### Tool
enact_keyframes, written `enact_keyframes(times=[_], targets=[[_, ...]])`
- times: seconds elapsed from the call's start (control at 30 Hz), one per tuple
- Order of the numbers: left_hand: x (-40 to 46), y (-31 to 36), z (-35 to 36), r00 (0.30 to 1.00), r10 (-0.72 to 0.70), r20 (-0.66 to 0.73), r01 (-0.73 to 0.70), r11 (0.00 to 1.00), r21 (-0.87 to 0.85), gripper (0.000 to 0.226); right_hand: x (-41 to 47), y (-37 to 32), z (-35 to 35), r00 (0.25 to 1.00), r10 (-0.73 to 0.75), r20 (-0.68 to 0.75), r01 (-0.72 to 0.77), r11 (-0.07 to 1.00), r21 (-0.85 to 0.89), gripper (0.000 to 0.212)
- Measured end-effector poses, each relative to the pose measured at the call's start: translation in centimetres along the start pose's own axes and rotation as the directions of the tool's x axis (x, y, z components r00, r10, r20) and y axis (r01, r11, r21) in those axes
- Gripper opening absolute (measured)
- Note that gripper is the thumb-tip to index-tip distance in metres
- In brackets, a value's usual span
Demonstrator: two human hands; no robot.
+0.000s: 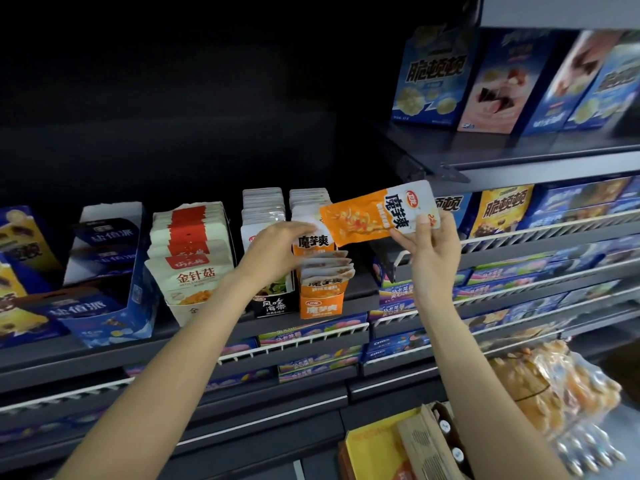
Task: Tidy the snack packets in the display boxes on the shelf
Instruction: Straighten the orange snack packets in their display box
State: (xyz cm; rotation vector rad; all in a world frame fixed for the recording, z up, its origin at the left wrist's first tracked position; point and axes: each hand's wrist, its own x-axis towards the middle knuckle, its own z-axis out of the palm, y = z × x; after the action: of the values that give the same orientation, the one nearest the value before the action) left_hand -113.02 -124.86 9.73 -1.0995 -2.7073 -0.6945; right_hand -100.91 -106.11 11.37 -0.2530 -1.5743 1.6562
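My right hand (427, 249) pinches the white end of an orange and white snack packet (370, 216), held sideways in the air above the shelf. My left hand (277, 249) reaches to the same packet's left corner and lies over the upright packets in the orange display box (322, 304). Whether its fingers pinch the packet's corner I cannot tell. More orange packets (327, 268) stand fanned in that box. A black display box (273, 304) stands just left of it, with white packets (263, 206) stacked behind.
A white and red mushroom snack box (188, 268) and blue pie cartons (104, 268) stand to the left on the same shelf. Blue biscuit boxes (429, 77) fill the upper right shelf. Wire-fronted shelves (540, 233) hold more boxes. Bagged snacks (554, 393) lie at lower right.
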Motion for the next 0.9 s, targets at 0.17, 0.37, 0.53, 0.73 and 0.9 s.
enact_keyframes(times=[0.17, 0.37, 0.53, 0.73, 0.9], targets=[[-0.6, -0.2, 0.3, 0.997, 0.04, 0.068, -0.044, 0.997, 0.064, 0.069, 0.0, 0.7, 0.1, 0.999, 0.034, -0.015, -0.034, 0.999, -0.001, 0.009], [-0.4, -0.7, 0.7, 0.99, 0.061, -0.125, -0.074, 0.992, -0.1, 0.045, 0.0, 1.1, 0.5, 0.997, 0.074, -0.024, -0.073, 0.997, 0.008, 0.01], [-0.5, -0.7, -0.2, 0.977, -0.011, -0.214, -0.04, 0.972, -0.233, 0.033, 0.2, 0.6, 0.7, 0.999, 0.035, -0.031, -0.035, 0.999, -0.002, 0.01], [-1.3, -0.2, -0.8, 0.954, -0.042, -0.296, -0.032, 0.97, -0.241, 0.014, -0.2, 0.3, 0.7, 0.999, 0.015, -0.031, -0.015, 1.0, -0.017, 0.01], [-1.8, -0.6, -0.6, 0.93, -0.025, -0.367, -0.043, 0.984, -0.175, 0.023, -0.7, 0.2, 0.6, 0.999, 0.019, -0.04, -0.02, 1.0, -0.014, 0.01]])
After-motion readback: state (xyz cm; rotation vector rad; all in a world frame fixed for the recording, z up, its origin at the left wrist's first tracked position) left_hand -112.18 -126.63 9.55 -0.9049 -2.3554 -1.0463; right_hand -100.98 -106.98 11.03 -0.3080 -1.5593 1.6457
